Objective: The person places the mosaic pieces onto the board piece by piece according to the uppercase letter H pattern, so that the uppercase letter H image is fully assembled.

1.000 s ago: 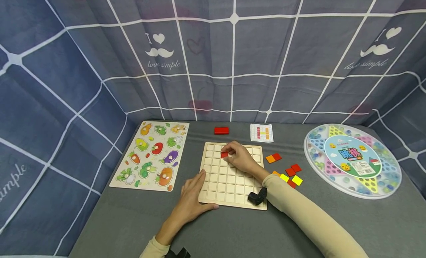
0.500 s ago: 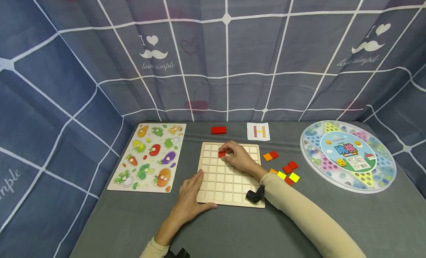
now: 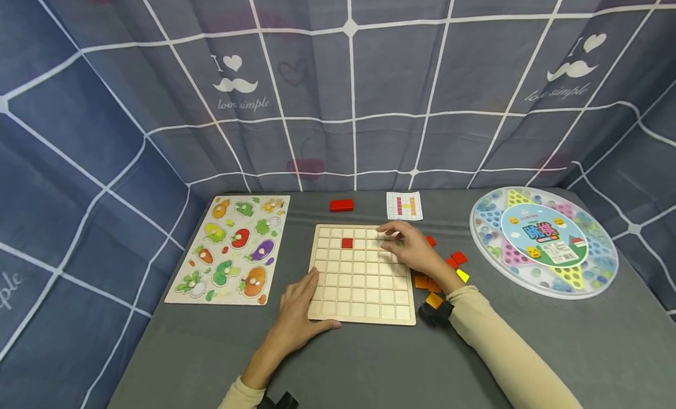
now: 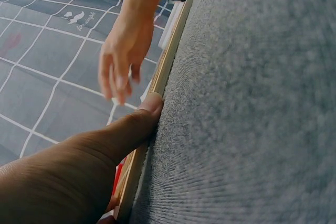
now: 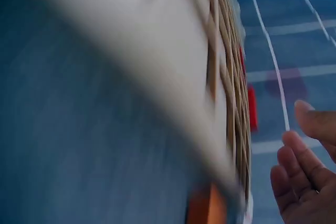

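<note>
A pale wooden grid board [image 3: 359, 293] lies in front of me in the head view. One red square tile [image 3: 347, 243] sits in a cell of its second row from the back. My left hand [image 3: 298, 306] rests at the board's near left corner, fingers extended along the left side and thumb [image 4: 151, 103] on the near edge. Over the board's right part, my right hand [image 3: 409, 249] hovers with nothing between its parted fingers and thumb; the right wrist view shows its loosely bent fingers [image 5: 296, 161] too.
Right of the board lie loose red, orange and yellow tiles [image 3: 434, 301], partly hidden by the right arm. Behind it are a red block [image 3: 341, 205] and a pattern card [image 3: 404, 206]. A vegetable puzzle [image 3: 228, 250] lies left, a round game box [image 3: 544, 242] right.
My right hand has let go of the red tile, which stays in its cell, and moved right across the board. The left hand keeps its place at the corner. The head view has shifted slightly.
</note>
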Demonstrator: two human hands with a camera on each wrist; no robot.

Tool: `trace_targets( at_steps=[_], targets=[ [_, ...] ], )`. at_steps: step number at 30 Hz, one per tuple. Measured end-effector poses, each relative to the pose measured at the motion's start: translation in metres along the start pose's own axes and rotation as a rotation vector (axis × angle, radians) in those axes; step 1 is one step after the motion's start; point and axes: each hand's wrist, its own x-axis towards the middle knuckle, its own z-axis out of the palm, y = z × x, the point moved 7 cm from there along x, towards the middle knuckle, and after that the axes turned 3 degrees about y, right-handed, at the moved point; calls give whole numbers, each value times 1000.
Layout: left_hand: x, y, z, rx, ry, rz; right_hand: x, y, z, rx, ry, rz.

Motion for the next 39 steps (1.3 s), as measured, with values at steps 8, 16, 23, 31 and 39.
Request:
trace_targets(
  at_steps=[8,16,23,31,39],
  targets=[
    [1,1,1,22,2,-5,-37,34,-56,-177,132,73],
    [-1,0,4,24,-14,-8,-52,57,-66,-219,151,97],
    [-1,0,3,46,2,7,-52,64,-65,-248,180,94],
    [-1,0,3,53,13,24,-51,68,-68,-242,218,109],
    [-3,1,3,73,24,54,-51,68,-66,-243,197,102]
  ],
)
